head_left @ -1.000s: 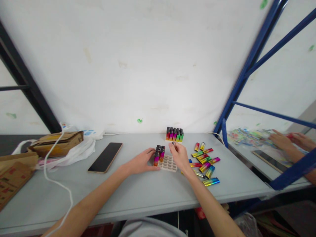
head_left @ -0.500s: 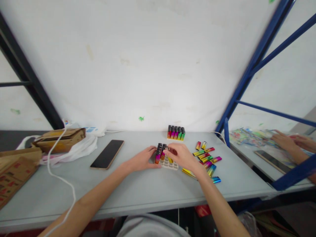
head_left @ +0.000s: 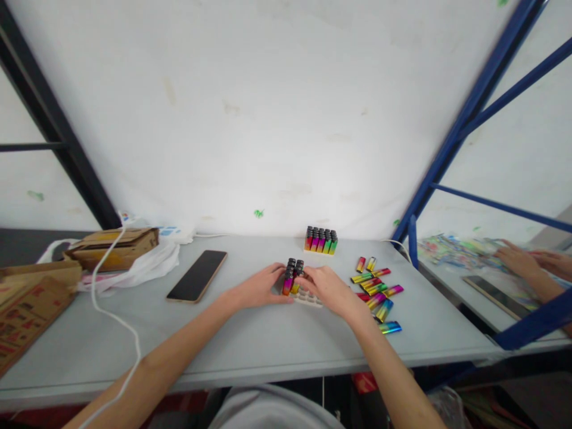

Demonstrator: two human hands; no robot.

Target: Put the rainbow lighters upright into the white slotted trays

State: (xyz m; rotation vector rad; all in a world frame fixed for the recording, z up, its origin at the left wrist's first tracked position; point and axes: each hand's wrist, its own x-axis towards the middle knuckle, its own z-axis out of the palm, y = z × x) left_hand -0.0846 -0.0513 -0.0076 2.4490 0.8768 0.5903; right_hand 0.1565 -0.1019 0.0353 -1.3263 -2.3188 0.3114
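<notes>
A pale tray with holes [head_left: 308, 299] lies between my hands, its left part filled with upright black-topped lighters [head_left: 288, 280]. My left hand [head_left: 263, 287] curves around the tray's left side, fingers at the back and thumb along the front edge, holding it. My right hand [head_left: 328, 287] has its fingertips pressed on a lighter in the second row, partly hidden by the fingers. Several shiny multicoloured lighters [head_left: 375, 286] lie loose to the right of my right hand. Behind the tray, a full block of upright lighters [head_left: 320, 241] stands near the wall.
A phone [head_left: 197, 276] lies on the grey table [head_left: 250, 351] at left. Cardboard boxes [head_left: 118, 249], a white plastic bag [head_left: 154, 266] and a white cable [head_left: 129, 328] are farther left. Beyond the blue frame [head_left: 440, 155] at right, another person's hands [head_left: 521, 261] work over colourful wrappers.
The yellow lighter in my right hand has gone from over the open holes to the second row beside the others. The view has shifted slightly.
</notes>
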